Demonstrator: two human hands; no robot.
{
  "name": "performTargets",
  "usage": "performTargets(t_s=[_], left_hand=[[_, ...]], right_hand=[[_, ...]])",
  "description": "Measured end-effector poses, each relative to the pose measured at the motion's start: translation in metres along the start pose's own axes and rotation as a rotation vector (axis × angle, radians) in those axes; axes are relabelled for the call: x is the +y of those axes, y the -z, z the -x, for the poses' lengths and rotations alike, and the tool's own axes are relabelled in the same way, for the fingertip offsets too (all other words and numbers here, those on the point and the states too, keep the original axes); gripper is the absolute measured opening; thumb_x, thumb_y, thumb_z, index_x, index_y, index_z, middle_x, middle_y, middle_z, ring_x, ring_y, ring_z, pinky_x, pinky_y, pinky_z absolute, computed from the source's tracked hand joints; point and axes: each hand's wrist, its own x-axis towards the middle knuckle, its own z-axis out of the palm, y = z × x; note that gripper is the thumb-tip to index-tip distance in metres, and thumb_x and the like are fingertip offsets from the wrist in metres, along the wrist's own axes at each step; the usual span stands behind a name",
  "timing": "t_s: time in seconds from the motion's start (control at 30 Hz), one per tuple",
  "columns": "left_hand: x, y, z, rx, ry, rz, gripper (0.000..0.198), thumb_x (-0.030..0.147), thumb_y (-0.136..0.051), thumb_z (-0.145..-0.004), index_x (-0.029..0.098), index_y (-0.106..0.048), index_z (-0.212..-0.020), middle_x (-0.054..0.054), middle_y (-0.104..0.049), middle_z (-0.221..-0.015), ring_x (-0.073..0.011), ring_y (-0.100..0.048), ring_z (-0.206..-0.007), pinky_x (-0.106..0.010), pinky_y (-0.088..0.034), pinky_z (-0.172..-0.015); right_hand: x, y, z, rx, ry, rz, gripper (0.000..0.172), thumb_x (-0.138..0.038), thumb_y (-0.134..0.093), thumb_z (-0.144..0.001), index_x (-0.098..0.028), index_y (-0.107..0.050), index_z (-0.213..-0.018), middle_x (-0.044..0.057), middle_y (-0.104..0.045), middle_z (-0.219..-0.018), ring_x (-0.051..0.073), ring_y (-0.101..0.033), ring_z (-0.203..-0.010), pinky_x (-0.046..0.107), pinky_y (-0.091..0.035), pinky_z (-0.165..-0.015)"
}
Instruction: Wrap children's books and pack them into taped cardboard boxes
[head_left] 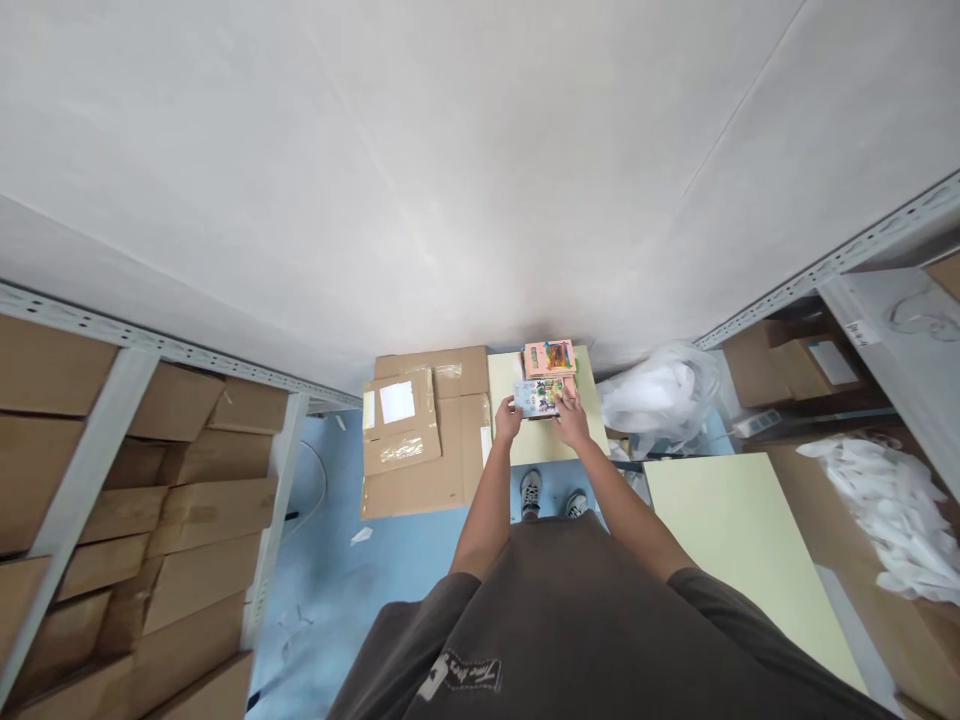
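Observation:
A flat blue book (534, 397) with a colourful printed cover lies between my two hands over the pale yellow table (540, 445). My left hand (508, 420) grips its left edge. At its right end, my right hand (572, 420) is closed with fingers over the cover. It is too small to tell whether this is one book or a few stacked together. Just behind it sits a stack of pink books (541, 360) with a bright multicoloured picture on top, partly covered by the blue one.
Flattened cardboard (465, 440) lies left of the table. Shelves of cardboard boxes (202, 510) stand at far left. On the right are a clear plastic bag of white material (660, 395), another pale tabletop (735, 530) and white packing pieces (892, 510). A wall (487, 180) rises ahead.

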Motion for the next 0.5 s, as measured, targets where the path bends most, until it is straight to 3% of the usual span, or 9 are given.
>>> performTargets(t_s=[0.13,0.27,0.5], left_hand=[[0.005,-0.002,0.0,0.034,0.113,0.058,0.056,0.033,-0.072,-0.088,0.015,-0.055,-0.138,-0.005,-0.074,-0.094,-0.0148,-0.07,-0.08,-0.025,-0.055,-0.074],[0.014,-0.004,0.003,0.023,0.122,0.091,0.052,0.031,-0.074,-0.084,0.015,-0.058,-0.132,-0.002,-0.071,-0.085,-0.0139,-0.068,-0.073,-0.025,-0.054,-0.071],[0.035,-0.002,0.022,-0.011,0.084,0.28,0.053,0.031,-0.08,-0.078,0.016,-0.065,-0.127,-0.005,-0.073,-0.083,-0.0159,-0.066,-0.069,-0.03,-0.054,-0.07]], right_hand=[[0.0,0.008,-0.001,-0.029,-0.005,0.005,0.073,-0.023,-0.062,-0.09,-0.02,-0.052,-0.162,0.011,-0.035,-0.176,0.037,-0.017,-0.167,0.06,-0.028,-0.132],[0.004,0.016,-0.004,-0.041,0.013,-0.015,0.067,-0.025,-0.06,-0.092,-0.019,-0.057,-0.158,0.011,-0.039,-0.175,0.036,-0.023,-0.166,0.056,-0.032,-0.131],[0.011,0.017,-0.001,0.067,0.047,-0.053,0.06,-0.027,-0.056,-0.091,-0.018,-0.064,-0.15,0.014,-0.055,-0.162,0.031,-0.037,-0.159,0.054,-0.035,-0.13]])
